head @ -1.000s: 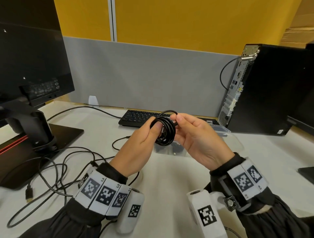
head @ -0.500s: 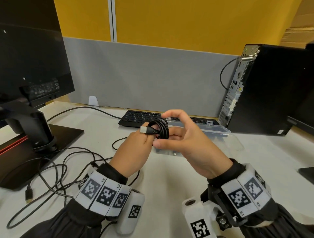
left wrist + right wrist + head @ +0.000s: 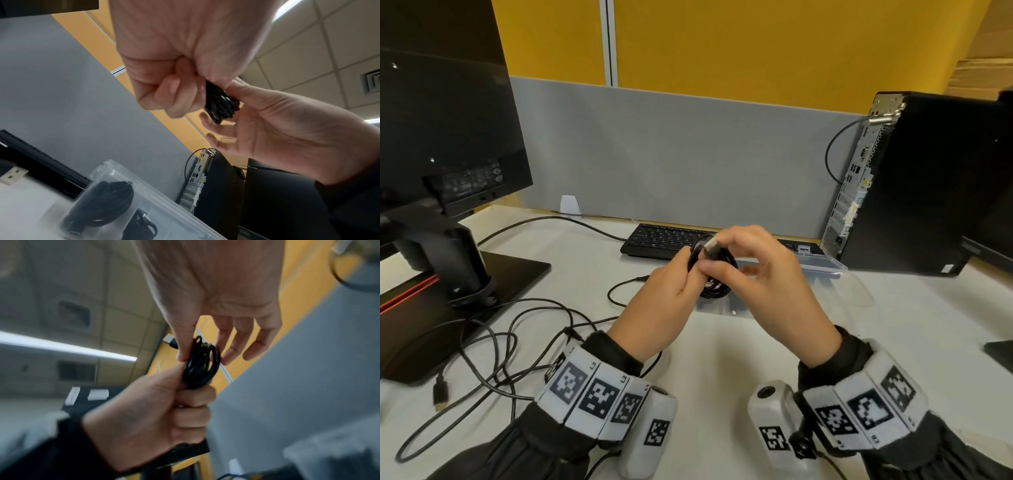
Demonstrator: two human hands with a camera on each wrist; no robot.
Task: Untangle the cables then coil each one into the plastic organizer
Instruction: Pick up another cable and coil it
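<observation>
A small coil of black cable hangs in the air above the desk, between both hands. My left hand grips one side of the coil in a fist, seen close in the left wrist view. My right hand pinches the cable's silver plug end at the top of the coil, with the other fingers spread loose. In the right wrist view the right thumb lies against the coil. The clear plastic organizer lies open behind the hands, with coiled black cables inside.
Loose black cables are tangled on the desk at the left, by the monitor base. A black keyboard sits behind the hands. A PC tower stands at the right, close to the organizer.
My right hand has carried the plug end from the coil's left side up over its top. The left hand keeps its grip on the coil, nearly still.
</observation>
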